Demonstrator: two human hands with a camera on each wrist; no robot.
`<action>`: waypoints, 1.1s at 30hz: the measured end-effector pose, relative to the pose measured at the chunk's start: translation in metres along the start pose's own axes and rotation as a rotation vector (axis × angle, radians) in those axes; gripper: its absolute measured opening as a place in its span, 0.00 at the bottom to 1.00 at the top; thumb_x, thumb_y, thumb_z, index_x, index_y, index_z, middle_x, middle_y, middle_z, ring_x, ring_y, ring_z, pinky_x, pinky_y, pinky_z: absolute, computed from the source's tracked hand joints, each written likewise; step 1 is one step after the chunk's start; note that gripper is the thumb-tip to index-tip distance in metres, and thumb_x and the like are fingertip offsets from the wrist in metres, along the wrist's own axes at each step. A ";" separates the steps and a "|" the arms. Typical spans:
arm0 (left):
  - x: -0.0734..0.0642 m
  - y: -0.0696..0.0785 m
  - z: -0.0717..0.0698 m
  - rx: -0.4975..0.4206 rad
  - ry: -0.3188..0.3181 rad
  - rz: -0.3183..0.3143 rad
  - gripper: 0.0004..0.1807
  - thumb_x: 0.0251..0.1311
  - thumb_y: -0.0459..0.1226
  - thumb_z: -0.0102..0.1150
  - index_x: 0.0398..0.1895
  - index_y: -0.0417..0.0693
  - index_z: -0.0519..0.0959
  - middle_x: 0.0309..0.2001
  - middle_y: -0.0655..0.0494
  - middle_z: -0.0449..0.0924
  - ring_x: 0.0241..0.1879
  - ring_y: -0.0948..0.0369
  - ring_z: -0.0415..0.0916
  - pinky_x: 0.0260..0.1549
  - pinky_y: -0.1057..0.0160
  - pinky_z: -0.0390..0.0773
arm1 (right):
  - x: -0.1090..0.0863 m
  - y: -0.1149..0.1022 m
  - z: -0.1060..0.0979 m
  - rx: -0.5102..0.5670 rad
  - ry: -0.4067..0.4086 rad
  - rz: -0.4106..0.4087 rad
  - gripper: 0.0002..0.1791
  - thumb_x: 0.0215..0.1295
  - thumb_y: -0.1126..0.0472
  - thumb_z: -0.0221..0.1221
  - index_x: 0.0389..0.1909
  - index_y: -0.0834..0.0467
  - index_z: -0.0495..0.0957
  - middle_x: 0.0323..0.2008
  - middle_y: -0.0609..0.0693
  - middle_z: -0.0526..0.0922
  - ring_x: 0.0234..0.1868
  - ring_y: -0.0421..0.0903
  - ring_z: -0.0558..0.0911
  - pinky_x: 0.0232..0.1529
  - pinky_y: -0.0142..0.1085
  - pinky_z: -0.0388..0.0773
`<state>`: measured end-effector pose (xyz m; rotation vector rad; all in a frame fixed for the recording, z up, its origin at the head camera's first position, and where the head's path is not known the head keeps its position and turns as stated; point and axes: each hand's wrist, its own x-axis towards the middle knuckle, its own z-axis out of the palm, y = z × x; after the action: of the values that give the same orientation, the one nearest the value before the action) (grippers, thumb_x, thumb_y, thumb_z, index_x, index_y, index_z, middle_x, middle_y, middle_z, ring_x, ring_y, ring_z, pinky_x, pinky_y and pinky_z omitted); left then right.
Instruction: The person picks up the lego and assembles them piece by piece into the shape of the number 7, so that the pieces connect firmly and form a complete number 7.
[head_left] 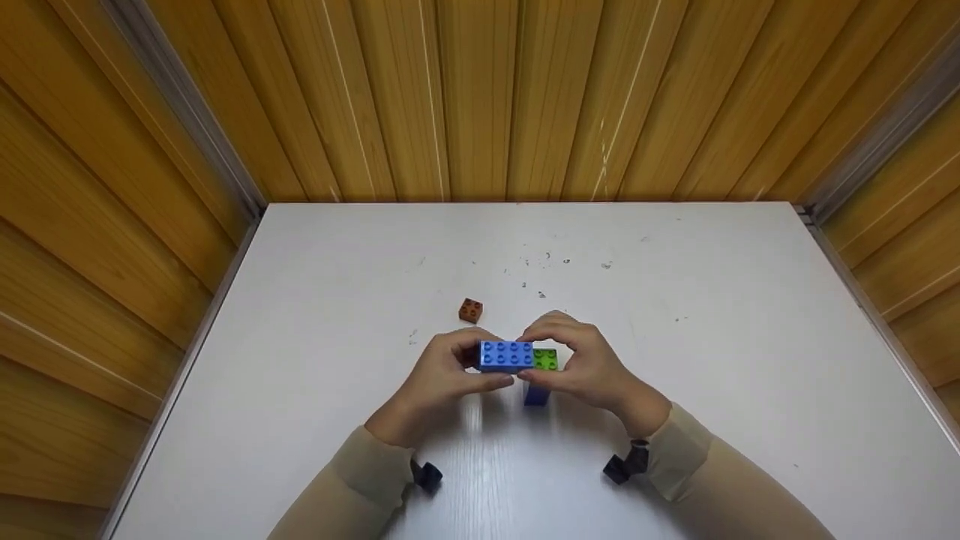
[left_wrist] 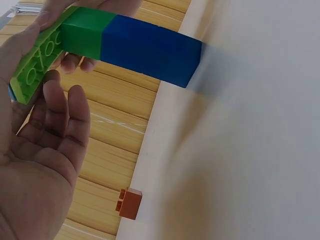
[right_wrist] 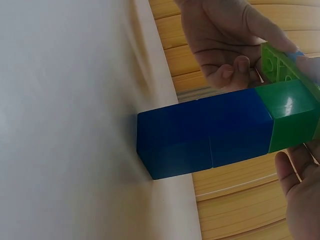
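A light blue brick point(head_left: 506, 357) with two rows of studs lies across the top of a small tower, held by both hands. My left hand point(head_left: 444, 367) grips its left end between thumb and fingers. My right hand point(head_left: 596, 366) pinches its right end. Under it is a lime green brick point(head_left: 547, 359), whose hollow underside overhangs leftward in the left wrist view. Below that come a darker green brick point(left_wrist: 87, 32) and a column of dark blue bricks point(right_wrist: 200, 132), upright with its foot at the white table.
An orange-brown brick point(head_left: 471, 310) stands on the white table point(head_left: 337, 300) beyond my left hand. Yellow wood-look panels point(head_left: 480, 97) rise at the back and both sides. Dark marks dot the tabletop behind the hands.
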<state>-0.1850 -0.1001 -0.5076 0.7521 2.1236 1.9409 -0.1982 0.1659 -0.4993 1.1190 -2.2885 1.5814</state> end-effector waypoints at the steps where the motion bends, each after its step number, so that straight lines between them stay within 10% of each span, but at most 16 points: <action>1: 0.000 0.001 -0.002 0.008 -0.004 0.000 0.22 0.63 0.31 0.83 0.59 0.38 0.89 0.52 0.44 0.90 0.45 0.64 0.85 0.50 0.68 0.89 | 0.000 0.001 0.000 0.002 0.006 -0.009 0.20 0.59 0.65 0.84 0.51 0.55 0.92 0.47 0.52 0.93 0.53 0.42 0.87 0.59 0.32 0.85; 9: -0.002 0.010 -0.012 0.036 0.001 -0.084 0.21 0.77 0.42 0.70 0.61 0.34 0.89 0.52 0.37 0.91 0.42 0.62 0.82 0.44 0.72 0.84 | -0.001 0.002 0.001 0.014 0.013 -0.032 0.20 0.59 0.67 0.83 0.51 0.56 0.91 0.46 0.53 0.92 0.52 0.42 0.87 0.59 0.29 0.84; 26: 0.001 0.022 -0.002 -0.306 0.076 -0.417 0.17 0.74 0.38 0.73 0.51 0.28 0.88 0.50 0.43 0.94 0.50 0.50 0.95 0.55 0.55 0.95 | -0.003 0.004 0.001 0.063 0.025 -0.039 0.21 0.56 0.72 0.83 0.50 0.60 0.92 0.43 0.57 0.91 0.49 0.40 0.86 0.53 0.29 0.84; 33: 0.002 0.023 -0.002 -0.353 0.085 -0.444 0.16 0.74 0.36 0.73 0.50 0.27 0.88 0.46 0.46 0.94 0.48 0.53 0.96 0.53 0.56 0.95 | -0.003 0.003 0.002 0.085 0.029 0.007 0.21 0.57 0.73 0.82 0.52 0.61 0.92 0.43 0.58 0.90 0.49 0.39 0.85 0.54 0.28 0.85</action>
<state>-0.1815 -0.1002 -0.4850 0.1208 1.7214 2.0283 -0.1973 0.1661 -0.5038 1.1009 -2.2284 1.7010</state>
